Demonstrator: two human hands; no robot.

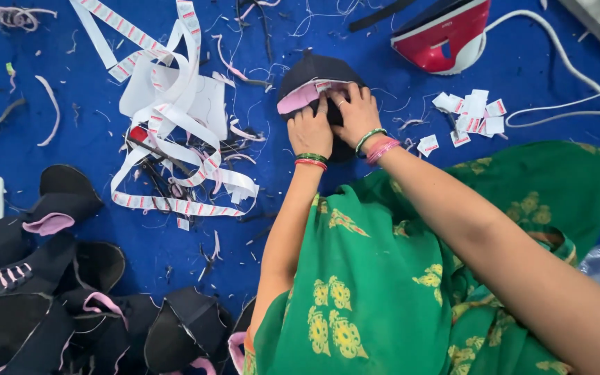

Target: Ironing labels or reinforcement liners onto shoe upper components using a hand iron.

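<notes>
Pressing down together, the left hand [310,132] and right hand [355,114] hold a dark shoe upper [314,73] with a label [329,85] at its pink lining, mid-worktop [50,62]; the label could shift crooked if fingers slip.

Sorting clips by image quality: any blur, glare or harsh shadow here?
Head view: light is even and soft, with no harsh shadows; left hand and right hand on the dark shoe upper look sharp; faint sheen on the red iron; edges bend slightly.
</notes>
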